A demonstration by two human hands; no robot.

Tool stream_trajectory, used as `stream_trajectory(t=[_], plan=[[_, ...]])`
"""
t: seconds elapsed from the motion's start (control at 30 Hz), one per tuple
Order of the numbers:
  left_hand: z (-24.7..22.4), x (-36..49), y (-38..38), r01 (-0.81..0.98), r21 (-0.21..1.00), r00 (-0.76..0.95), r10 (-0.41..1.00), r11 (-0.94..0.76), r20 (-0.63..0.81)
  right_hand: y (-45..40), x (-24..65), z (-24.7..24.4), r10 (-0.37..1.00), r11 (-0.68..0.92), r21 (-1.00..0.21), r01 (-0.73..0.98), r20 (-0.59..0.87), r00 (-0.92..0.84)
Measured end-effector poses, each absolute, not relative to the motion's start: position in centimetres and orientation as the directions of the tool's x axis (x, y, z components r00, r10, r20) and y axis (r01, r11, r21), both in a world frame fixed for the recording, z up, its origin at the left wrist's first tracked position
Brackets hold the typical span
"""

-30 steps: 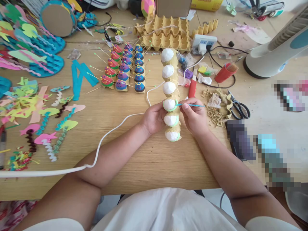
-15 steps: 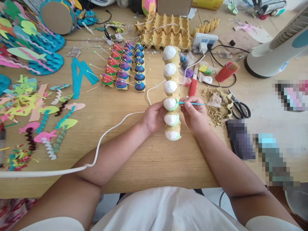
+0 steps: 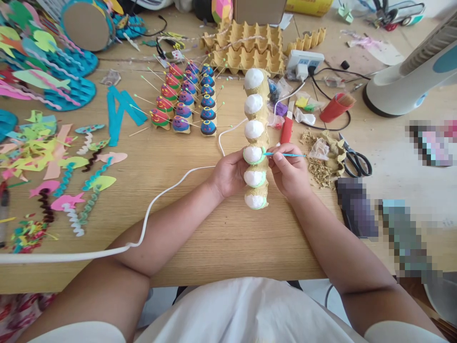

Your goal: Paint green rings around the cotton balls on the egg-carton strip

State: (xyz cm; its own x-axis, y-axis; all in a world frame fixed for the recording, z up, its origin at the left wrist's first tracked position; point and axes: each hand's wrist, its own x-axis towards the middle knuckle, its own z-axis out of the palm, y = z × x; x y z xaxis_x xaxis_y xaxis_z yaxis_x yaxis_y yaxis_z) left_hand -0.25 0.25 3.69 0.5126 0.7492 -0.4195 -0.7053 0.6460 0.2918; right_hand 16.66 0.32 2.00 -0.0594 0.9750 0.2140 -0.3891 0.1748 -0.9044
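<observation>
Over the surface (image 3: 200, 238), the left hand (image 3: 228, 176) grips the egg-carton strip (image 3: 263, 110) while the right hand (image 3: 291, 172) pinches a slim blue tool (image 3: 297, 155), apparently pressing pale-green edging (image 3: 263, 151) round a white dome (image 3: 253, 154), next probably calling for light, steady strokes.

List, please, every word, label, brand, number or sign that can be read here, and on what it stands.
No text is readable.
Long tan egg-carton strip with white domes: no writing visible.
Shiny yellow package, top edge: any print too blurred.
White printed paper sheet, top left: print too small.
Pixelated patches, right: unreadable.
</observation>
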Motion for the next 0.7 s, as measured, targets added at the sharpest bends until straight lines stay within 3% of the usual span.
stream_trajectory(t=[0.7], plan=[[3.41,-0.41,0.27,-0.706,0.279,0.522,0.745,0.651,-0.416,0.45,16.85,1.83,0.979,0.156,-0.917,-0.366,0.192,-0.064]])
